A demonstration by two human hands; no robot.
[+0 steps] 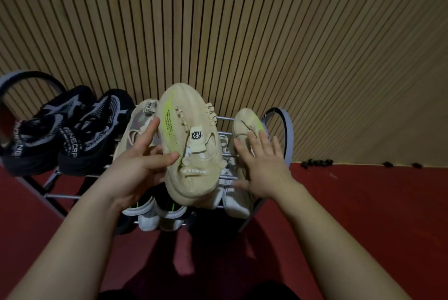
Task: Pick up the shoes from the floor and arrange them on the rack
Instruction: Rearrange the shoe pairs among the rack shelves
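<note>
left hand [135, 169] gripping beige shoe [191, 144] — toe toward wall [242, 21], heel near, right hand [264, 166] spread on second shoe [244, 123]

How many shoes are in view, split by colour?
beige shoes: 3, one held in the left hand
black shoes: 2
white shoes: 3
total: 8

Crowded rack top [226, 118], black sneakers [72, 130] left, beige shoes [243, 123] elsewhere, slatted wall [218, 21] behind, open floor [363, 202] right
</note>
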